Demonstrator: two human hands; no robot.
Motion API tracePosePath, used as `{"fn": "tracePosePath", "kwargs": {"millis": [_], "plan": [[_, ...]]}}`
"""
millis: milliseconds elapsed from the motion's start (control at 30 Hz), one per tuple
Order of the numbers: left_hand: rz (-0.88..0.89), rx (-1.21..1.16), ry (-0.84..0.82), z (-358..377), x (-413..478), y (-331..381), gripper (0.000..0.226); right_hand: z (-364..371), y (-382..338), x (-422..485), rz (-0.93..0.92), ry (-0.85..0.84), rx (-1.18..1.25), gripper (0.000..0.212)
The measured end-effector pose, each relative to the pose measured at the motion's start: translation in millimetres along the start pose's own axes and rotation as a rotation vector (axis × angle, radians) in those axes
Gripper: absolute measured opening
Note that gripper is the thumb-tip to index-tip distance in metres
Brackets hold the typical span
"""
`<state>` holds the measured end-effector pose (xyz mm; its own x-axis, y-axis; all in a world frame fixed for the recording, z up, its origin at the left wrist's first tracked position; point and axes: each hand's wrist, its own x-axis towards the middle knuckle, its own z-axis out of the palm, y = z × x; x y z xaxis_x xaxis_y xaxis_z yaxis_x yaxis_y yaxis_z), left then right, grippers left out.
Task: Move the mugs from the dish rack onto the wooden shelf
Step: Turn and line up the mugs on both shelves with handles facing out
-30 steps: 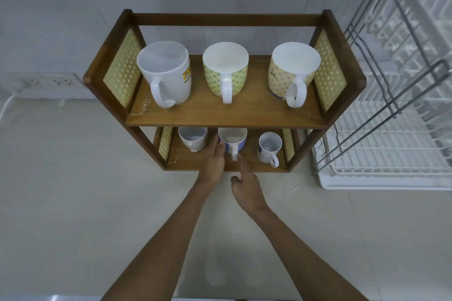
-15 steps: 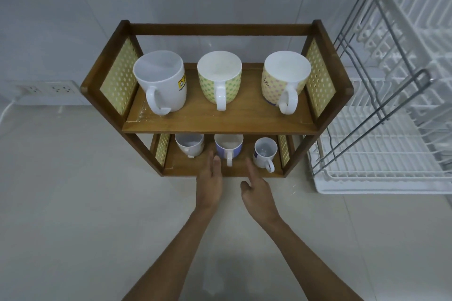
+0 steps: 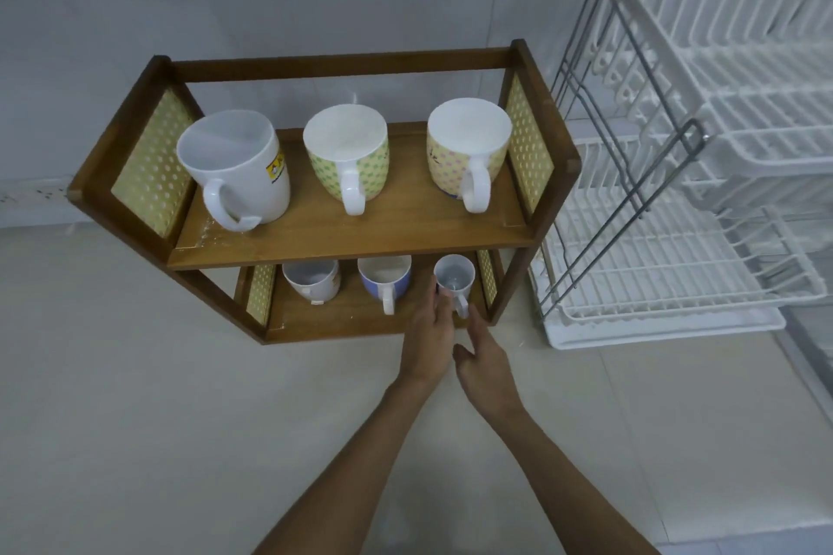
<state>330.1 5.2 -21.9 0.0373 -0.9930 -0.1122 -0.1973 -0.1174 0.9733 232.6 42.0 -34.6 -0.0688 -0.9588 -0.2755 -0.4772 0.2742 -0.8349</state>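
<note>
Head view: the person's left hand [image 3: 430, 336] has loose fingers touching the small white mug [image 3: 454, 279] on the wooden shelf [image 3: 347, 239] lower tier, right end; no clamp visible. Right hand [image 3: 484, 358] open, empty, just beside. Dish rack [image 3: 653, 293] shows no mugs. Best approach, prob.: nudge gently, w/o tipping. Mug upright, mouth up, handle toward the person.

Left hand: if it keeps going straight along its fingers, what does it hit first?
Most likely the small white mug at the right end of the lower shelf. The left hand points up at it, fingertips already at its side; actual contact is unclear.
</note>
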Motion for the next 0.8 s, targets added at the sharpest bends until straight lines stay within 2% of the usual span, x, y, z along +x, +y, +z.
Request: {"fn": "tracePosePath", "kwargs": {"millis": [100, 433, 800], "plan": [[-0.004, 0.039, 0.022, 0.9, 7.5, 2.4, 0.033, 1.7, -4.9, -0.3, -0.012, -0.03, 0.029, 0.074], [0.033, 0.11, 0.07, 9.4, 23.7, 0.5, 0.022, -1.3, -16.4, 15.5, -0.104, -0.059, 0.056, 0.068], [0.028, 0.109, 0.071, 10.2, 29.7, -0.4, 0.039, -0.9, -11.8, 27.4, -0.124, -0.065, 0.066, 0.067]]}}
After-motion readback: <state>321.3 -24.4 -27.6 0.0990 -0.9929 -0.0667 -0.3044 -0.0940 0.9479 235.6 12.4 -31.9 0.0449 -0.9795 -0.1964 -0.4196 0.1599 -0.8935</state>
